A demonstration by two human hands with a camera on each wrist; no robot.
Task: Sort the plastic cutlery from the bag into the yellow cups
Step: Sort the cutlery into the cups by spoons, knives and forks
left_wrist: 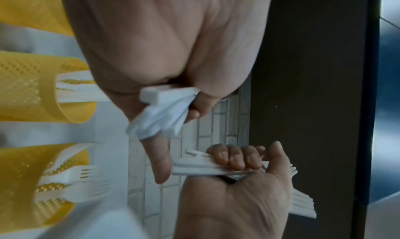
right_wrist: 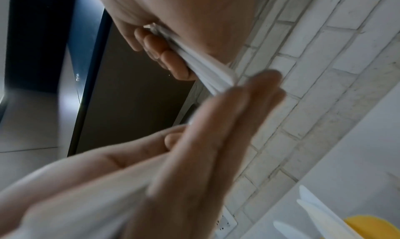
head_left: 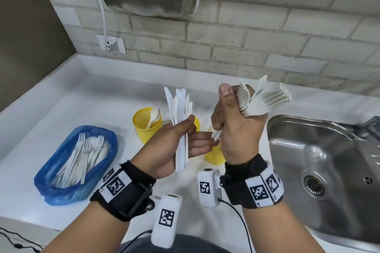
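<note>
My left hand (head_left: pixel 174 146) gripped knives (head_left: pixel 180 113); my right hand (head_left: pixel 236 129) clenched forks (head_left: pixel 269 98), both above counter middle by cups (head_left: pixel 147 124). Bag (head_left: pixel 76 162) sat near left edge. Advice: drop each bundle handles-first, one type per cup.

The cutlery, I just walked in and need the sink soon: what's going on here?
A person is sorting plastic cutlery over the counter. The left hand holds a bundle of knives upright; the right hand grips a fan of forks. One yellow cup already holds spoons. More cutlery lies in the blue bag. The sink is to the right.
</note>
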